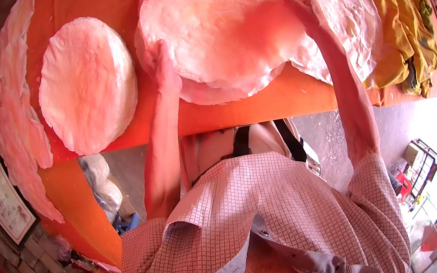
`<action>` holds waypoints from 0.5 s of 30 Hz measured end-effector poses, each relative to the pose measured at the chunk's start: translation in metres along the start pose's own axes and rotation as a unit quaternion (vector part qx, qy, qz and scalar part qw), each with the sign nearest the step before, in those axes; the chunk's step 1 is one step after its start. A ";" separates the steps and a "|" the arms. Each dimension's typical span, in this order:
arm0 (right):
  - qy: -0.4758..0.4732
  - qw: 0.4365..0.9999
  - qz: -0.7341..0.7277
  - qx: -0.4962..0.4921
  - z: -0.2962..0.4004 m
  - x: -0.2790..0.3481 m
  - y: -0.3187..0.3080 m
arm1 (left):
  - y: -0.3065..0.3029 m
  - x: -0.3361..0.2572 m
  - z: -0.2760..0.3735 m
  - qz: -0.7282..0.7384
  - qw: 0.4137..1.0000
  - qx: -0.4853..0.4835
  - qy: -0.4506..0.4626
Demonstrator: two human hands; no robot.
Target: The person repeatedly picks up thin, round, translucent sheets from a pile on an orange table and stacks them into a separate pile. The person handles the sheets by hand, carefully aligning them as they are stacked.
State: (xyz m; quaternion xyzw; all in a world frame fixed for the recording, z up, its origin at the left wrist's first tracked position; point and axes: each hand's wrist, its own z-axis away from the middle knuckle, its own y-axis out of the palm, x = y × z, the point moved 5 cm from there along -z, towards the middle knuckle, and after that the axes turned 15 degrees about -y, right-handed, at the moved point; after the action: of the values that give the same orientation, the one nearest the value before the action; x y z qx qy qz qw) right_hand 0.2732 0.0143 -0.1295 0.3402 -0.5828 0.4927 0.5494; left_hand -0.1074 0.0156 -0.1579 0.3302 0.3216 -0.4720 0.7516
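Observation:
Before me on an orange-covered table [307, 97] lies a stack of large, thin, pale round sheets that look like dough or flatbread [203, 22]. My left hand [163, 65] holds the left edge of the top sheet. On the right, my right hand [305, 9] pinches that sheet's edge between thumb and fingers, above a second, crinkled pile of sheets [351, 23]. Part of the top sheet near my right hand looks thin and reddish. A smaller, neat round stack [86, 85] sits left of my left hand, apart from it.
Ragged pale sheets [14, 97] hang over the table's left end. Crumpled yellow cloth [398, 19] lies at the right. A framed sign with writing [5, 198] is by the brick wall at the left. A wire rack [421, 167] stands lower right, and filled plastic bags [100, 182] are below the table.

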 end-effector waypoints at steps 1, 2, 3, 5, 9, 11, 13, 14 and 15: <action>-0.017 1.000 0.023 0.000 -0.002 0.001 0.002 | 0.000 0.003 -0.001 -0.027 0.999 -0.015 0.012; -0.035 0.998 0.046 0.000 -0.005 0.003 0.006 | -0.002 0.003 -0.002 -0.053 0.998 -0.031 0.024; -0.038 0.998 -0.032 0.031 0.002 0.019 0.010 | -0.005 0.004 -0.003 -0.043 0.998 -0.041 -0.003; 0.078 0.993 -0.075 0.055 -0.002 -0.006 -0.020 | 0.001 -0.002 0.006 0.006 0.999 -0.030 -0.020; 0.081 0.976 -0.201 -0.020 0.039 0.025 0.000 | 0.009 -0.014 0.018 0.096 0.988 0.090 -0.085; -0.019 0.991 -0.132 0.004 0.034 0.025 0.000 | 0.021 -0.025 0.031 0.118 0.980 0.121 -0.109; -0.089 0.989 -0.092 0.074 0.019 0.038 -0.003 | 0.020 -0.030 0.045 0.111 0.973 0.161 -0.123; -0.119 0.991 0.002 0.061 0.014 0.055 -0.015 | 0.015 -0.030 0.052 0.095 0.970 0.183 -0.126; -0.097 0.994 -0.020 0.049 0.014 0.067 -0.021 | 0.013 -0.029 0.055 0.082 0.966 0.206 -0.130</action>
State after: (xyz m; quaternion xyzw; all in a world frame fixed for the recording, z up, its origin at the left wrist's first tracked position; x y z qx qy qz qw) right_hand 0.2775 0.0053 -0.0583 0.4247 -0.6017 0.4743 0.4823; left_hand -0.0964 -0.0097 -0.1003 0.4390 0.0890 -0.5037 0.7387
